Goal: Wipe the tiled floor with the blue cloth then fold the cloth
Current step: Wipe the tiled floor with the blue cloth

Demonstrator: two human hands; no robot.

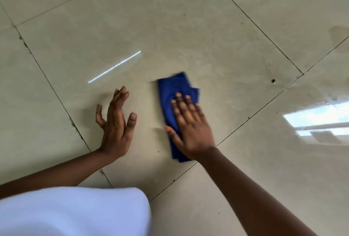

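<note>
Your right hand (188,122) presses flat on the blue cloth (173,92), wiping the tiled floor (217,28)

Fingers straight and together on top of the cloth, nothing pinched, and your left hand (115,120) is spread just beside it with fingers splayed, holding nothing; whether it touches the tile you can't tell from here. The cloth sits bunched in a long strip mid-tile, its far end blurred. It looks soft, light and limp, so it'll likely slide easily on this glossy tile and ruck up under your palm; for the fold, take it by the corners. Around you: a dark speck (273,80) near the grout joint to the right, a faint stain (338,35) far right, window glare (317,122), and your pale garment (75,213) at the near edge, none of it blocking the cloth
</note>
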